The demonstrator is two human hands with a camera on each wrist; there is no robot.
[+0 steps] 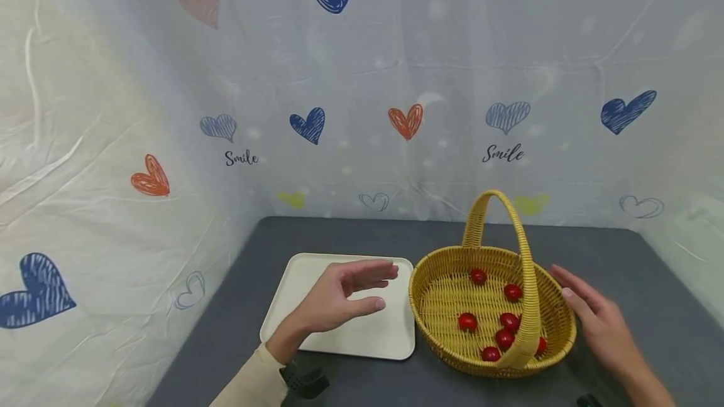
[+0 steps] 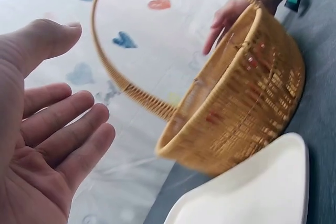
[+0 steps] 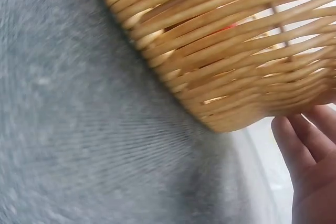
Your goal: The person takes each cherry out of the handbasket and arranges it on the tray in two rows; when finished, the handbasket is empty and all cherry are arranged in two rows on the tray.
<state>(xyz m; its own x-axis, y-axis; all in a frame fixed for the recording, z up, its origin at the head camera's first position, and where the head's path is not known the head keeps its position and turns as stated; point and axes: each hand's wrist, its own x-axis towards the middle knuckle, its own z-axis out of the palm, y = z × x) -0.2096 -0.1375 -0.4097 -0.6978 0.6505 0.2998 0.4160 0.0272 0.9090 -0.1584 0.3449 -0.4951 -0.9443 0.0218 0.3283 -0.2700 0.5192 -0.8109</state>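
Note:
A yellow wicker basket [image 1: 438, 347] with a tall arched handle stands on the dark table, several small red fruits [image 1: 467, 322] like cherry tomatoes lying spread over its bottom. My left hand [image 1: 345, 294] hovers above the white tray [image 1: 390, 347], fingers straight and thumb apart, with nothing in it. In the left wrist view its palm faces the basket's side across a gap. My right hand [image 1: 602, 319] is at the basket's right side, fingers extended; in the right wrist view its fingertips [image 3: 283, 129] are right at the woven wall.
The tray lies flat to the left of the basket on the grey table [image 1: 351, 388]. Behind and at the sides hangs a pale curtain [image 1: 362, 68] printed with hearts and the word Smile. The basket's handle [image 1: 530, 306] rises well above its rim.

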